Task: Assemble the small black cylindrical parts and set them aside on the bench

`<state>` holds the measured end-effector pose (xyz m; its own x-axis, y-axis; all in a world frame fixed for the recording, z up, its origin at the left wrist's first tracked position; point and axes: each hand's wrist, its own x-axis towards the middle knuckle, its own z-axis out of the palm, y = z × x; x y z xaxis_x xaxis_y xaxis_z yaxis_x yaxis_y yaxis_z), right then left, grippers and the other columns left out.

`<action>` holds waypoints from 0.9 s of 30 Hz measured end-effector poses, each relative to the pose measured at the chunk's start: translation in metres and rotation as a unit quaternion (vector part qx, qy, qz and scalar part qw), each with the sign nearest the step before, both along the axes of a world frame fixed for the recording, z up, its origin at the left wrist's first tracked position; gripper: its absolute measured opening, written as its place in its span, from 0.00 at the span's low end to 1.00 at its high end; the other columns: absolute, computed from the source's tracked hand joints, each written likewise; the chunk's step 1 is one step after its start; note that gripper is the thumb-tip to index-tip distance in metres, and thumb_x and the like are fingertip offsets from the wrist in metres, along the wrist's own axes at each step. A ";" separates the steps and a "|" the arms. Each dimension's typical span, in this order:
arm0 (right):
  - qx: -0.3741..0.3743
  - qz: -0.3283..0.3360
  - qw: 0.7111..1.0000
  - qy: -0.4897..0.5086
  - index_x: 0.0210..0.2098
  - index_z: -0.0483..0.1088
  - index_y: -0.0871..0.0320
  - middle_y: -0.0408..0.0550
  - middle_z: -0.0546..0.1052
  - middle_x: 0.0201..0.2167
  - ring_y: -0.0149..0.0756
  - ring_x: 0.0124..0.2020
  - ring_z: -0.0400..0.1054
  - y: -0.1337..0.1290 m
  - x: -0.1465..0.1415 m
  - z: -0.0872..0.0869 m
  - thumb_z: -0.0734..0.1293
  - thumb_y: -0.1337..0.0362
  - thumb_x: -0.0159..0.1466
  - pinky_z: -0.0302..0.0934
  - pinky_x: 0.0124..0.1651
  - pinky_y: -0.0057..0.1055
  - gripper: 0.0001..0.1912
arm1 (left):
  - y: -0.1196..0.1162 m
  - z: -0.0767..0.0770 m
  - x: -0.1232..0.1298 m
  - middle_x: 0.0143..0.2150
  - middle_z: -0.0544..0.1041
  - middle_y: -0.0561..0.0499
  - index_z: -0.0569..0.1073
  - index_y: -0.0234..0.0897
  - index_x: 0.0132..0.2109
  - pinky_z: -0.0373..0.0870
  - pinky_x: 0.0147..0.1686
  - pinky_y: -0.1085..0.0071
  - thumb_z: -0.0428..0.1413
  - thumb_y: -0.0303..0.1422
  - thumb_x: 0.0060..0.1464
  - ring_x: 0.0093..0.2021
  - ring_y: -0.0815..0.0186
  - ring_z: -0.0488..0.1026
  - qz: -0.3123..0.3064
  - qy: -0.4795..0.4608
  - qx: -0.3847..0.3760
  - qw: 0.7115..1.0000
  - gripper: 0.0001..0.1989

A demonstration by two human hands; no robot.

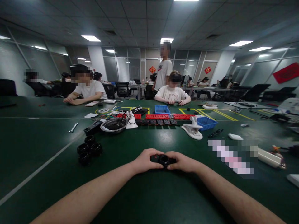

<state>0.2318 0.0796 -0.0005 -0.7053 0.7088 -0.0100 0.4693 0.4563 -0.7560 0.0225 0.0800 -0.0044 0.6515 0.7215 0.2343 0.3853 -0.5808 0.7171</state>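
Between my two hands, low over the green table, is a black ring-shaped part (164, 159) with a round opening facing up toward me. A darker piece seems to extend from it under my fingers, but I cannot make out its shape. My left hand (146, 161) curls around the left side, thumb at the near edge. From the right, my right hand (183, 161) grips it with thumb and fingers closed. To the left stands a cluster of several similar glossy black rings (90, 149), touching one another.
Farther in are a metal bowl (114, 132), a white clip stand (194, 132), red power strips (157, 117) and blue trays (206, 127). A wrench (73, 128) lies at left, a cream cylinder (269, 158) at right. A person (173, 92) sits across the table.
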 end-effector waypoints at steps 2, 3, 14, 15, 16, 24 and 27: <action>0.016 -0.012 1.000 -0.008 0.35 0.66 0.61 0.43 0.68 0.32 0.34 0.34 0.62 0.000 -0.001 -0.004 0.67 0.64 0.50 0.56 0.36 0.27 0.12 | -0.001 0.001 0.001 0.39 0.71 0.51 0.69 0.40 0.45 0.62 0.39 0.71 0.60 0.36 0.41 0.39 0.64 0.68 0.007 0.005 -0.003 1.000 0.21; 0.027 -0.029 0.999 -0.012 0.34 0.66 0.60 0.42 0.68 0.30 0.33 0.32 0.62 0.000 -0.002 -0.007 0.68 0.63 0.49 0.55 0.33 0.26 0.13 | -0.002 0.001 0.001 0.39 0.71 0.51 0.69 0.39 0.45 0.62 0.39 0.71 0.60 0.36 0.41 0.39 0.64 0.67 0.014 0.005 -0.005 1.000 0.21; 0.241 -0.257 0.913 -0.207 0.26 0.63 0.59 0.48 0.70 0.25 0.38 0.28 0.63 -0.023 -0.033 -0.014 0.63 0.45 0.49 0.51 0.29 0.30 0.21 | -0.013 -0.001 0.011 0.35 0.69 0.51 0.69 0.37 0.38 0.64 0.32 0.71 0.60 0.35 0.39 0.34 0.64 0.66 0.150 0.002 0.032 0.988 0.16; 0.245 -0.254 0.915 -0.197 0.28 0.63 0.59 0.48 0.70 0.27 0.39 0.29 0.63 -0.023 -0.032 -0.013 0.64 0.46 0.48 0.52 0.31 0.31 0.22 | -0.012 -0.001 0.010 0.35 0.70 0.51 0.69 0.37 0.39 0.64 0.32 0.71 0.59 0.35 0.39 0.34 0.64 0.66 0.135 0.003 0.031 0.990 0.16; 0.242 -0.242 0.923 -0.176 0.31 0.64 0.60 0.49 0.70 0.30 0.40 0.32 0.63 -0.023 -0.029 -0.012 0.65 0.46 0.47 0.53 0.34 0.32 0.23 | -0.011 0.000 0.009 0.35 0.70 0.51 0.69 0.37 0.40 0.64 0.32 0.72 0.59 0.35 0.40 0.34 0.65 0.66 0.116 0.006 0.029 0.993 0.17; 0.056 -0.030 0.998 -0.019 0.44 0.63 0.59 0.47 0.68 0.39 0.38 0.40 0.61 -0.011 -0.006 -0.003 0.68 0.60 0.49 0.55 0.42 0.33 0.24 | -0.002 0.003 -0.002 0.37 0.71 0.51 0.69 0.38 0.45 0.62 0.34 0.73 0.59 0.36 0.42 0.36 0.66 0.67 -0.009 -0.003 0.001 1.000 0.20; 0.019 -0.003 1.000 -0.007 0.41 0.65 0.60 0.45 0.68 0.37 0.37 0.40 0.61 -0.008 -0.003 0.000 0.67 0.63 0.51 0.55 0.42 0.31 0.18 | -0.002 0.003 -0.002 0.39 0.71 0.51 0.69 0.38 0.45 0.62 0.35 0.73 0.59 0.35 0.42 0.37 0.66 0.67 -0.025 -0.010 -0.011 1.000 0.20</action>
